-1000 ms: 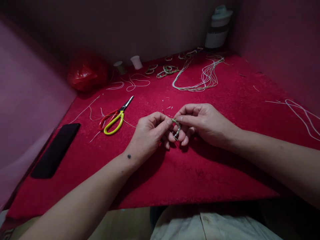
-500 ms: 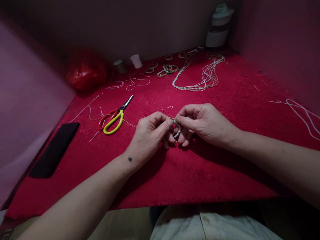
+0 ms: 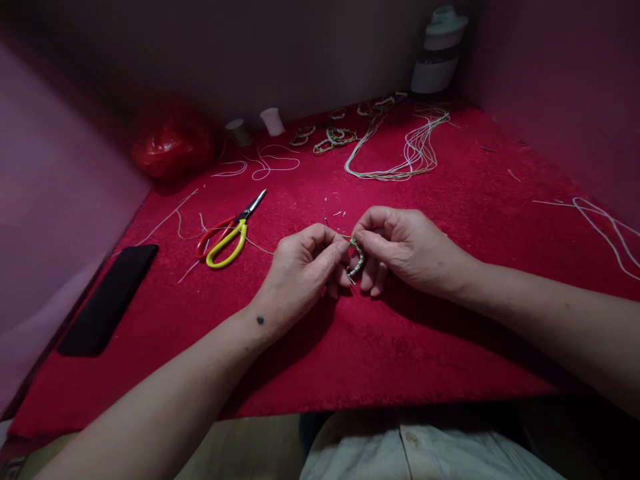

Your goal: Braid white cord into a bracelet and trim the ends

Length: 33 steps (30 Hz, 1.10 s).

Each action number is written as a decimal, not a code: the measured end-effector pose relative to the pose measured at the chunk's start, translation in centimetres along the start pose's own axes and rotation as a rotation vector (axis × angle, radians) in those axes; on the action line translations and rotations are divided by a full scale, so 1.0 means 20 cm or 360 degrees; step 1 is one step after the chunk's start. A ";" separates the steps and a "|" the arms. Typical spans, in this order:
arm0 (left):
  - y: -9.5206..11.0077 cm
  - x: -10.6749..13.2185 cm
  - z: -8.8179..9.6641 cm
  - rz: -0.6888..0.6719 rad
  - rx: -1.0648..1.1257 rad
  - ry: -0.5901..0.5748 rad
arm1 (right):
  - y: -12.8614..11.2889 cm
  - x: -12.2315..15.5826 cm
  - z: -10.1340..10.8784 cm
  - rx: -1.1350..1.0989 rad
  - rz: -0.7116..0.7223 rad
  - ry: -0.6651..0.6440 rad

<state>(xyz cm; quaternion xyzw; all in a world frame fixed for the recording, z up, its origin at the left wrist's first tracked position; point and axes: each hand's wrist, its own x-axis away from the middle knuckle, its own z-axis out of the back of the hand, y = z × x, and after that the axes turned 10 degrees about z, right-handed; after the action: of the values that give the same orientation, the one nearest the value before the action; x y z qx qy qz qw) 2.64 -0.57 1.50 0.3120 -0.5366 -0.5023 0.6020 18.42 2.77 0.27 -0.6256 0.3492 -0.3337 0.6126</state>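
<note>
Between my two hands is a small braided cord bracelet (image 3: 358, 261), green at its top and pale along its curve. My left hand (image 3: 313, 259) is closed, with thumb and forefinger pinching the bracelet's left side, which the fingers mostly hide. My right hand (image 3: 395, 247) pinches at the green top of the braid, thumb against forefinger, its other fingers curled below. A thin cord (image 3: 257, 247) trails leftward from behind my left hand toward scissors (image 3: 227, 243) with one red and one yellow handle, lying with blades apart from my hands.
A black flat case (image 3: 109, 300) lies at left. Behind are a red plastic bag (image 3: 170, 147), a white spool (image 3: 273, 122), a darker spool (image 3: 239, 133), several finished braids (image 3: 335, 139) and a bundle of cords (image 3: 417, 150). A bottle (image 3: 437, 57) stands in the back corner; loose cord (image 3: 600, 220) lies right.
My right hand has shifted very slightly right, and a little more of the braid's green top shows. Both hands keep their pinch; the things on the table have not moved.
</note>
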 end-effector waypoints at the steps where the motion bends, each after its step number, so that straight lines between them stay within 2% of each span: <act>1: 0.00 0.00 0.00 -0.0003 -0.0005 0.0006 | 0.00 0.00 0.00 -0.0005 -0.0003 -0.0006; 12: 0.01 0.00 0.00 -0.0017 0.0003 0.0023 | 0.00 0.00 0.00 0.0015 -0.0013 -0.0012; 19: -0.02 0.00 -0.01 -0.0064 0.0028 -0.0046 | 0.00 0.01 0.01 0.0173 0.0041 -0.0033; 33: -0.02 0.01 -0.03 -0.0195 -0.0126 0.0038 | 0.01 0.02 -0.01 0.0264 0.0134 -0.0086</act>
<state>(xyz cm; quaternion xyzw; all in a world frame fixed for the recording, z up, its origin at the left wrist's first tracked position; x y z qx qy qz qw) 3.02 -1.03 0.99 0.3260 -0.4891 -0.5552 0.5884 18.52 2.43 0.11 -0.5663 0.3299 -0.3184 0.6850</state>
